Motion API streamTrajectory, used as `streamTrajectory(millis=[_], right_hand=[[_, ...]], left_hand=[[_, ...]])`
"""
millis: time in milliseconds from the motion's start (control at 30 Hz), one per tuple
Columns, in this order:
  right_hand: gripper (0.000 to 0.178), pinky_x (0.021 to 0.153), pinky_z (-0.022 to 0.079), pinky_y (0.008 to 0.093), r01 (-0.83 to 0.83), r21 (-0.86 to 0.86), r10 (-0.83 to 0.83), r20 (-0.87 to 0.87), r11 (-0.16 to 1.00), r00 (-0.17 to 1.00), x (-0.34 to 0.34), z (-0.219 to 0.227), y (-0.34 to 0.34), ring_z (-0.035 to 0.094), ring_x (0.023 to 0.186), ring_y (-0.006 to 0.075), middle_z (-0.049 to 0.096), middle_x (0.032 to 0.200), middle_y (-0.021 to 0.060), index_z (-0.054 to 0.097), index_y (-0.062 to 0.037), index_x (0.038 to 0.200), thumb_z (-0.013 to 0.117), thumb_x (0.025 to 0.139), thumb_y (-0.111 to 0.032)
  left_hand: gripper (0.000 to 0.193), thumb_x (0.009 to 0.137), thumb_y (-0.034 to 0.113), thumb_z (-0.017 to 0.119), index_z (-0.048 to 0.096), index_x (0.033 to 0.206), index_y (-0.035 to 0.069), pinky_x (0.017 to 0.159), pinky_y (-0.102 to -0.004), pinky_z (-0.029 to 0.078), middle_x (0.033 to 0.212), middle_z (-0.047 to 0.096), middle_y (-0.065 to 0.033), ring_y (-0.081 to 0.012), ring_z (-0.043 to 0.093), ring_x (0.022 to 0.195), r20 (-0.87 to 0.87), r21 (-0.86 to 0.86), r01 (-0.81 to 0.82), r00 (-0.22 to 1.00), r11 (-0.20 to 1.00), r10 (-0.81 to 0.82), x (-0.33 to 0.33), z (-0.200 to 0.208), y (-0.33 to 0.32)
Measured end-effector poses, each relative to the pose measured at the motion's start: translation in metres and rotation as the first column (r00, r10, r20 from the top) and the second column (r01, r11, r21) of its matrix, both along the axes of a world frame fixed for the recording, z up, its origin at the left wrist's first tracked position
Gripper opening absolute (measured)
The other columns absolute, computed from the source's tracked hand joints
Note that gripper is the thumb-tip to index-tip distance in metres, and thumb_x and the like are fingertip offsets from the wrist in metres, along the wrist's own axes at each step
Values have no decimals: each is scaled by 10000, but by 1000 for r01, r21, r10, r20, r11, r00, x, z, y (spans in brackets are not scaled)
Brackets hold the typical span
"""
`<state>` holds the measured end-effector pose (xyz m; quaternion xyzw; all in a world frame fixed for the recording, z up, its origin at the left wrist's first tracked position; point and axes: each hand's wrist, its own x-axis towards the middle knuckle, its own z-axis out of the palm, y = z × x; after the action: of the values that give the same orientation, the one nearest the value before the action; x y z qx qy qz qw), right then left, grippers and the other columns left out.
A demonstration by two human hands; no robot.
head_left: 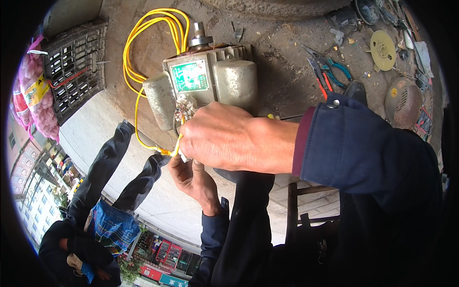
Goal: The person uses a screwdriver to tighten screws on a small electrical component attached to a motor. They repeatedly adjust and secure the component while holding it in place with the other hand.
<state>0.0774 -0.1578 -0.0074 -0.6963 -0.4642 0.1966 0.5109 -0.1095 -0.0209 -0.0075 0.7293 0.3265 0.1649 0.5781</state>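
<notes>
Navy sleeve (344,143) foremost, the right hand (227,136) curls over yellow wire (165,152), fingertips hidden, grip unclear; the left hand (195,184), just below, pinches a white piece (184,157). Wire trails left; motor (191,76) lies beyond.

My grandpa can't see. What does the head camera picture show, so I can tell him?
A person's right hand and left hand work at a yellow wire beside a grey motor. Teal-handled pliers lie nearby.

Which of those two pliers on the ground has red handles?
The lower pair in the picture, its handle ends beside your right sleeve in this view; the upper pair has teal handles.
</notes>
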Motion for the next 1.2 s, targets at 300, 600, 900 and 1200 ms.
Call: streamTrajectory(millis=[300, 600, 900, 1200], right_hand=[[155, 628, 643, 446, -15, 1, 15, 8, 1000, 1000, 1, -1, 0, 799, 784, 355, 750, 790, 167, 796, -13, 799, 743, 814, -158], [178, 642, 641, 454, 25, 47, -24, -21, 999, 999, -1, -5, 1, 795, 795, 366, 751, 822, 172, 785, -2, 807, 724, 831, -168], [182, 645, 640, 457, 21, 42, -20, -19, 999, 1000, -1, -5, 3, 793, 800, 370, 751, 835, 177, 778, 9, 813, 717, 835, -161], [172, 640, 638, 458, -21, 1, 21, -2, 1000, 1000, 0, -3, 3, 792, 797, 368, 746, 824, 174, 779, 4, 806, 721, 830, -156]], left_hand=[[460, 973, 84, 837, 601, 1357, -5, 1083, -365, 532, 1337, 692, -108, -200, 681, 1202, 7, -6, 0, 1000, 1000, 0, -1, -1, 1], [460, 969, 37, 821, 598, 1369, -11, 1094, -363, 528, 1331, 692, -113, -202, 681, 1209, 12, -4, 5, 1000, 1000, -5, -1, 0, 3], [453, 974, 41, 818, 600, 1368, -11, 1106, -367, 520, 1337, 689, -111, -202, 675, 1218, 2, 0, 14, 1000, 1000, -14, -1, 1, 3], [455, 958, 56, 840, 611, 1347, -12, 1083, -353, 523, 1294, 703, -102, -189, 680, 1171, -3, 3, 2, 1000, 1000, -2, 1, 2, 5]])
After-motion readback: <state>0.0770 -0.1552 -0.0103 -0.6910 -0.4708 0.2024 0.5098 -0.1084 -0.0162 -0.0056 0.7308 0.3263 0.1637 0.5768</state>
